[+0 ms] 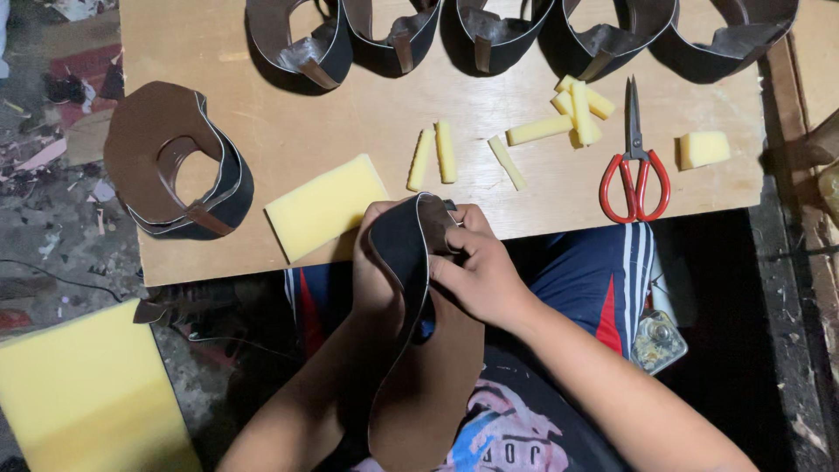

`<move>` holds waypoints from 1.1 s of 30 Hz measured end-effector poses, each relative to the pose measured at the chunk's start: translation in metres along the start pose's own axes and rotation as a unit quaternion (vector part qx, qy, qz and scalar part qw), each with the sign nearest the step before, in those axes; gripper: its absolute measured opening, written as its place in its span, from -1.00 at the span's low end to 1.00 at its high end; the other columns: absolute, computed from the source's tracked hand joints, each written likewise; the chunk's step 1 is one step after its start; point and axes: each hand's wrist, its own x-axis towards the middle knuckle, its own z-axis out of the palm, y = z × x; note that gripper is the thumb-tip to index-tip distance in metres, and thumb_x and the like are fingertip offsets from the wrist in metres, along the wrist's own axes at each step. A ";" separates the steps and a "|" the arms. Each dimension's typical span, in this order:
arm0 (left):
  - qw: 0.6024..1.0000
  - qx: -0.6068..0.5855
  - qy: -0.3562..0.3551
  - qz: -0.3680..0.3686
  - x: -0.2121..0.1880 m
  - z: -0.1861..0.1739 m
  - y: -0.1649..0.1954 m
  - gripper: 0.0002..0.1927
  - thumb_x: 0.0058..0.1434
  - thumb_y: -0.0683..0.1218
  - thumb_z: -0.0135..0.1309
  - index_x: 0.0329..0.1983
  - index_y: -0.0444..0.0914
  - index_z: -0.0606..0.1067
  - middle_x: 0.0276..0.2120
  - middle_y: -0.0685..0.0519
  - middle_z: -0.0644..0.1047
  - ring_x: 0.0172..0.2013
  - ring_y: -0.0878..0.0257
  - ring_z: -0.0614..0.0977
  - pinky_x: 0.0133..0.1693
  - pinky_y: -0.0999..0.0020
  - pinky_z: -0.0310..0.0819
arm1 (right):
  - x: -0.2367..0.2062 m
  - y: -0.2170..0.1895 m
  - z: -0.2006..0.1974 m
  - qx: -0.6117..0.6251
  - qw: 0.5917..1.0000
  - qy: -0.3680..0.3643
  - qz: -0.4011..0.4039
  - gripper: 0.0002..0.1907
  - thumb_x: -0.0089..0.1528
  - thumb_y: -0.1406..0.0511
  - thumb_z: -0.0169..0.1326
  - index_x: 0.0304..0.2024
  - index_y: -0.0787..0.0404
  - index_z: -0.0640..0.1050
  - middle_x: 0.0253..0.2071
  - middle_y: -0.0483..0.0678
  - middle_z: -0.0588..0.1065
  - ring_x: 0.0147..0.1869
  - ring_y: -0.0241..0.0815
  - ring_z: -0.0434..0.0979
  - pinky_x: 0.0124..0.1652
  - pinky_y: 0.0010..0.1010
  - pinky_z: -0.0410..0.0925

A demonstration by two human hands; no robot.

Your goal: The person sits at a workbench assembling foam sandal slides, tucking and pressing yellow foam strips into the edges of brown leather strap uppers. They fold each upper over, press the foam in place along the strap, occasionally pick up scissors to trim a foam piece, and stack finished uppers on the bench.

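Both hands are gripping a curved shoe upper (419, 350), brown leather outside and black lining inside, held over the person's lap just below the edge of a plywood board (350, 131). Left hand (377, 280) is wrapping around the piece from behind, fingers closed on it. Right hand (476, 271) is pinching the upper's top rim, thumb and fingers closed. On the board, a yellow foam block (325, 206) is lying just beside the hands, with cut foam strips (446, 153) and red-handled scissors (635, 170) farther off. More finished uppers (179, 162) are sitting along the board's left and far edges.
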 end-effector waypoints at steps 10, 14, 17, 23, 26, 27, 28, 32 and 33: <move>0.972 -0.204 0.075 -0.088 0.006 -0.011 -0.031 -0.87 0.42 -0.19 -0.11 -0.05 -0.35 0.39 -0.19 -0.03 0.55 -0.17 0.23 0.61 -0.06 0.34 0.53 | 0.001 0.004 0.001 -0.049 0.999 0.020 0.005 -0.77 0.08 0.38 0.32 -0.27 0.34 0.56 0.01 0.10 0.36 0.09 0.03 0.42 -0.01 -0.32 0.38; 0.999 -0.039 0.029 -0.022 0.002 -0.011 -0.036 -0.80 0.33 -0.29 0.05 -0.01 -0.34 0.39 -0.19 0.03 0.53 -0.19 0.28 0.59 -0.11 0.37 0.53 | -0.002 -0.003 0.000 -0.139 0.989 0.010 0.041 -0.77 0.07 0.38 0.30 -0.25 0.32 0.58 -0.04 0.14 0.37 0.01 0.09 0.46 -0.08 -0.31 0.38; 0.995 -0.090 0.042 -0.016 0.000 -0.011 -0.036 -0.77 0.28 -0.29 0.07 0.00 -0.33 0.43 -0.19 0.07 0.51 -0.17 0.33 0.57 -0.12 0.43 0.50 | -0.005 -0.009 -0.001 -0.213 0.975 0.029 -0.059 -0.76 0.01 0.37 0.34 -0.44 0.32 0.50 -0.18 0.12 0.38 -0.03 0.12 0.41 -0.08 -0.21 0.36; 0.980 -0.180 0.068 -0.046 0.001 -0.009 -0.034 -0.93 0.43 -0.21 0.05 -0.10 -0.33 0.48 -0.30 0.07 0.47 -0.32 0.36 0.51 -0.35 0.46 0.38 | -0.006 -0.005 0.002 -0.163 0.981 0.097 -0.028 -0.74 0.13 0.31 0.34 -0.38 0.31 0.50 -0.19 0.09 0.46 -0.18 -0.02 0.50 -0.25 -0.31 0.40; 0.992 -0.107 0.051 -0.036 0.004 -0.010 -0.031 -0.92 0.38 -0.21 0.06 -0.11 -0.31 0.48 -0.31 0.09 0.47 -0.33 0.36 0.50 -0.35 0.45 0.37 | -0.004 0.001 0.002 -0.207 0.973 0.097 -0.033 -0.64 0.12 0.27 0.39 -0.41 0.31 0.44 -0.32 0.07 0.46 -0.26 0.05 0.50 -0.27 -0.27 0.38; 0.992 -0.104 0.052 -0.038 0.004 -0.011 -0.029 -0.92 0.38 -0.21 0.06 -0.11 -0.31 0.48 -0.32 0.09 0.47 -0.34 0.35 0.50 -0.36 0.44 0.36 | -0.004 0.002 0.001 -0.199 0.975 0.099 0.000 -0.62 0.11 0.26 0.40 -0.43 0.30 0.43 -0.37 0.05 0.45 -0.30 0.01 0.50 -0.29 -0.28 0.38; 0.993 -0.100 0.053 -0.042 0.004 -0.011 -0.029 -0.92 0.38 -0.20 0.07 -0.11 -0.31 0.48 -0.32 0.08 0.46 -0.34 0.35 0.49 -0.36 0.44 0.36 | -0.003 0.003 0.000 -0.191 0.976 0.101 0.031 -0.60 0.10 0.25 0.41 -0.45 0.30 0.41 -0.43 0.03 0.45 -0.35 -0.03 0.49 -0.32 -0.30 0.38; 0.993 -0.084 0.061 -0.059 0.003 -0.013 -0.027 -0.91 0.38 -0.19 0.08 -0.11 -0.32 0.49 -0.34 0.07 0.46 -0.37 0.33 0.48 -0.38 0.42 0.34 | -0.003 0.005 0.000 -0.094 0.977 0.119 0.152 -0.51 0.06 0.21 0.38 -0.28 0.32 0.34 -0.50 -0.08 0.45 -0.46 -0.24 0.48 -0.39 -0.42 0.39; 0.993 -0.079 0.063 -0.067 0.003 -0.013 -0.028 -0.90 0.38 -0.19 0.08 -0.11 -0.32 0.49 -0.35 0.07 0.46 -0.37 0.33 0.47 -0.38 0.42 0.34 | -0.004 0.005 0.001 -0.085 0.980 0.108 0.144 -0.54 0.08 0.22 0.37 -0.24 0.31 0.37 -0.48 -0.09 0.46 -0.44 -0.28 0.46 -0.37 -0.44 0.39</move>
